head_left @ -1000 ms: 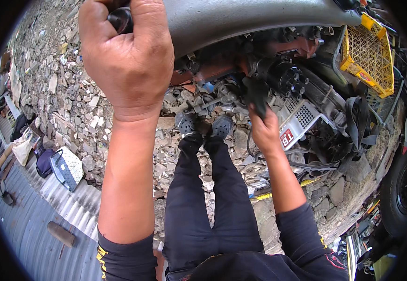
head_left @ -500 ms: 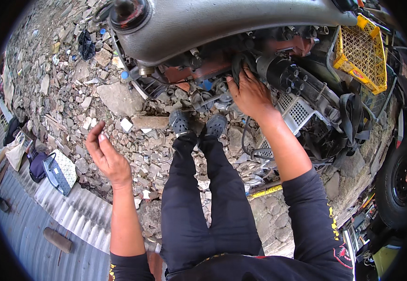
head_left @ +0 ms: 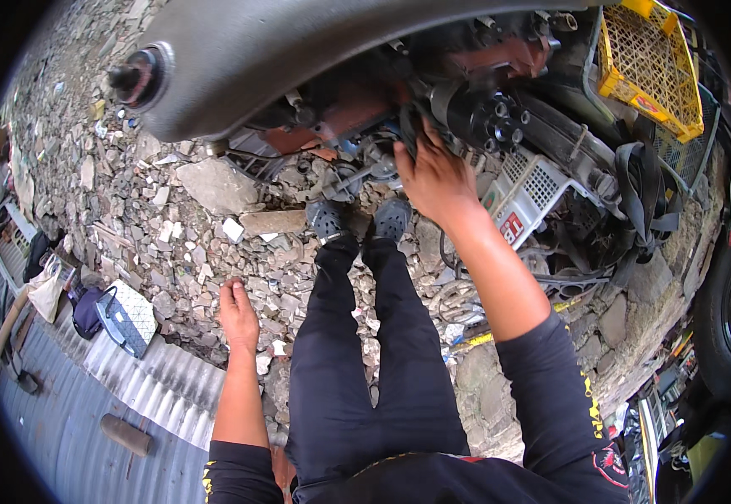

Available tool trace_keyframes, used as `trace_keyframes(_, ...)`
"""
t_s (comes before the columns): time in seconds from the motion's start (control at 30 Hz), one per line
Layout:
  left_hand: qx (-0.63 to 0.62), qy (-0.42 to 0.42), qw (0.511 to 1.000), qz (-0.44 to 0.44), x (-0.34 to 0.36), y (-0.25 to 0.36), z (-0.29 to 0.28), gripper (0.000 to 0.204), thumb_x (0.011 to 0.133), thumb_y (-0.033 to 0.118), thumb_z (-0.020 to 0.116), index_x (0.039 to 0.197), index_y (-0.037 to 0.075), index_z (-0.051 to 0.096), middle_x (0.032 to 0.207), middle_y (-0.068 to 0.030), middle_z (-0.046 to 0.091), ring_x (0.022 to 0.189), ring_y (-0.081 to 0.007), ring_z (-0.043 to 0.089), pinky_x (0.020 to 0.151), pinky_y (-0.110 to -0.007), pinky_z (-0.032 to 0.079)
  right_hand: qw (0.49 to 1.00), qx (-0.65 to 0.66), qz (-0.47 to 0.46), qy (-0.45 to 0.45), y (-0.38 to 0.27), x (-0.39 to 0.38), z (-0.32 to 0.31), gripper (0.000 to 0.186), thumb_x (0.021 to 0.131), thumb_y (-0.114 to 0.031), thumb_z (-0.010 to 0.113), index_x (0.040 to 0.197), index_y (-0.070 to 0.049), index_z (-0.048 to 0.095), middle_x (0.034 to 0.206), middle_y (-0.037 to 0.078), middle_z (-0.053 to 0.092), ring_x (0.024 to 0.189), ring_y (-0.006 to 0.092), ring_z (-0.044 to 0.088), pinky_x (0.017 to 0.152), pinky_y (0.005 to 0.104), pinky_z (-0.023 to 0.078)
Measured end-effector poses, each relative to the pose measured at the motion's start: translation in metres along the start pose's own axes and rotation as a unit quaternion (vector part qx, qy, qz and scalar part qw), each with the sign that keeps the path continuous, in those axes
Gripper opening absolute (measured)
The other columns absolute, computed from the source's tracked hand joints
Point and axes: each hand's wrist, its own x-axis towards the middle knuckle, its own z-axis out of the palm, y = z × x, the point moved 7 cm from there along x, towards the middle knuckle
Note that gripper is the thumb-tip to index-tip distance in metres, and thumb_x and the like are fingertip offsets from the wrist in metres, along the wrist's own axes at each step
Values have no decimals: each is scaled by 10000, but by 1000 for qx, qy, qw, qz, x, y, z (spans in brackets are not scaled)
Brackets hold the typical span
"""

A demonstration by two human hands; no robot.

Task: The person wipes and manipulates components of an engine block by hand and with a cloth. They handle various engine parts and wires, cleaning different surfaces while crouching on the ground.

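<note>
A large engine with a long grey cover (head_left: 273, 50) fills the top of the view, tilted and hanging over the rubble. My right hand (head_left: 439, 181) reaches up to its near side, with fingers closed round a dark strap-like loop (head_left: 409, 133) that they partly hide. Just right of those fingers is a black distributor cap (head_left: 481, 118). A round black-and-red fitting (head_left: 139, 77) tips out at the cover's left end. Lower down, my left hand (head_left: 239, 316) hangs over the stones, holding nothing, its fingers loosely extended.
My feet in dark clogs (head_left: 327, 218) stand on broken stones below the engine. To the right lie a white crate (head_left: 529, 193), a yellow crate (head_left: 647, 71), black straps (head_left: 638, 189) and a tire (head_left: 727, 311). Corrugated sheets (head_left: 164, 386) and a bag (head_left: 126, 319) lie left.
The engine has turned, its left end swinging left and closer to me. My right hand has shifted slightly left with it. My left hand has lowered and moved right.
</note>
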Motion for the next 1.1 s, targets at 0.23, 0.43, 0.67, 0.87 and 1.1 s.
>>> trace_keyframes(0.23,-64,-31,997,-7,11,-3,8,368,1023,327,396,1092,4,558,1018,-140,637,980,-226,598,885,-331,445,998,15,-37,42,-5,21,-7,550,967,-406,382,1407,-77,405,1426,150,430,1284,332,430,1082,429,329)
trace_keyframes(0.43,-113,-66,990,-51,2,-21,19,383,1030,326,383,1092,-11,553,1049,-158,631,986,-225,605,899,-333,451,994,101,34,-34,-2,-4,3,532,963,-355,415,1446,-143,347,1474,154,363,1230,359,483,976,429,444)
trace_keyframes(0.67,-138,-89,983,-79,-4,-27,22,362,1030,303,392,1092,-17,550,984,-121,612,933,-195,603,878,-319,470,983,164,34,78,-18,23,-6,647,966,-360,401,1425,67,237,1421,340,322,1222,474,450,973,456,442)
trace_keyframes(0.87,-123,-121,981,-91,-1,-26,20,376,1027,325,400,1097,-14,547,993,-114,609,932,-193,601,867,-323,471,975,107,184,65,-32,44,-20,658,903,-218,473,1425,72,197,1398,328,361,1165,472,497,969,469,438)
trace_keyframes(1.1,-172,-118,976,-67,4,5,13,340,1025,291,405,1089,-7,554,982,-103,623,897,-169,581,839,-315,471,972,191,134,-33,-13,-15,-8,754,790,-11,456,1491,-95,190,1427,264,379,1249,428,448,1028,425,405)
